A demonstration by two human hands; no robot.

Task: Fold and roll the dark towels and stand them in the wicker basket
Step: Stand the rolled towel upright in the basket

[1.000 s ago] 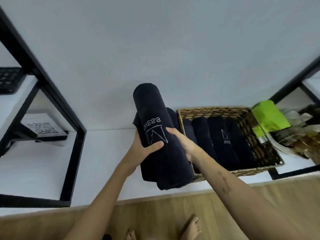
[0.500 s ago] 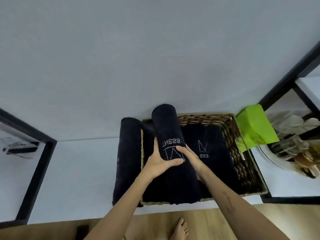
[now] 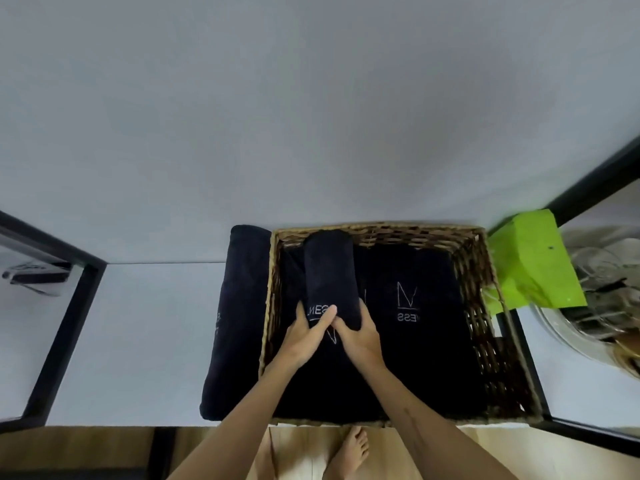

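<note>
While both hands meet at the centre of the frame, I see the left hand [image 3: 300,337] and the right hand [image 3: 360,336] wrapped round the near part of one rolled towel [image 3: 329,271], fingers curled over its sides and the left thumb lying across its white lettering. The two hands touch each other on top of the roll. That roll sits inside the basket [image 3: 485,299], in its left part, with its far end up against the back wall of the wicker.

To the right of it in the basket I make out more dark towels [image 3: 415,341] packed side by side, filling the floor of the basket; one shows a white logo facing up. How many there are I cannot tell, since the dark cloth merges.

Just outside the basket's left wall, touching it, lies another towel roll [image 3: 235,323] on the white shelf [image 3: 149,341]. Right of the basket, at the frame's right edge, stands a bright green packet [image 3: 533,261], and beyond it a plate [image 3: 568,337] piled with blurred items. Black frame bars [image 3: 65,334] cross the left side. Bare feet [image 3: 349,452] show at the bottom on wooden flooring.
</note>
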